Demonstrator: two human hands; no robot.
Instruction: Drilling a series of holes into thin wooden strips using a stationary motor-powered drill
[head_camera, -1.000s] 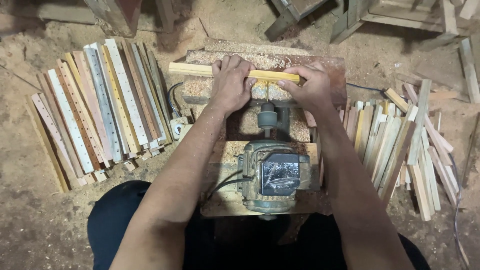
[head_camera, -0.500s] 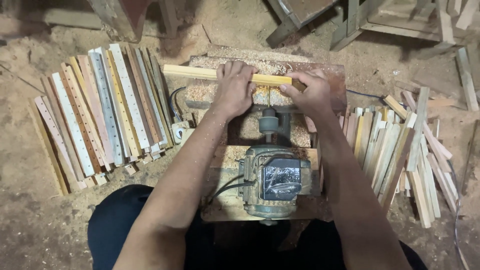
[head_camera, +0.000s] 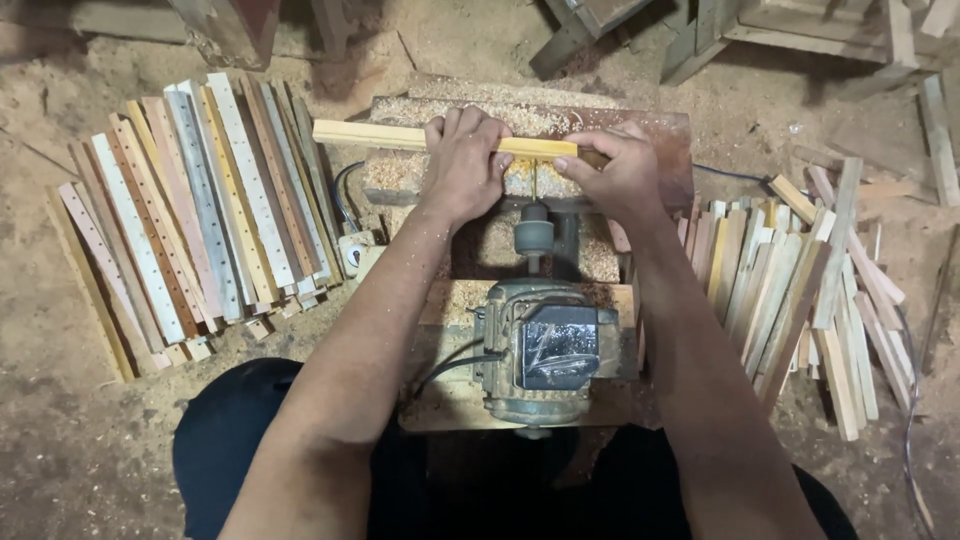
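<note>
Wooden slat (head_camera: 375, 135) under both hands (head_camera: 465, 160), above motor (head_camera: 545, 350).

Sawdust floor (head_camera: 80, 440) bearing slat piles (head_camera: 200, 210), seemingly loose

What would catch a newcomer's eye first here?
Both hands: the left hand and right hand press a pale wooden slat across the sawdust-covered block at top centre. Below sits a grey electric motor. A row of drilled slats lies left, plain slats right.

Even, soft overhead light; sharp centre focus; dark shadow at bottom; slight wide-angle edge stretch.
</note>
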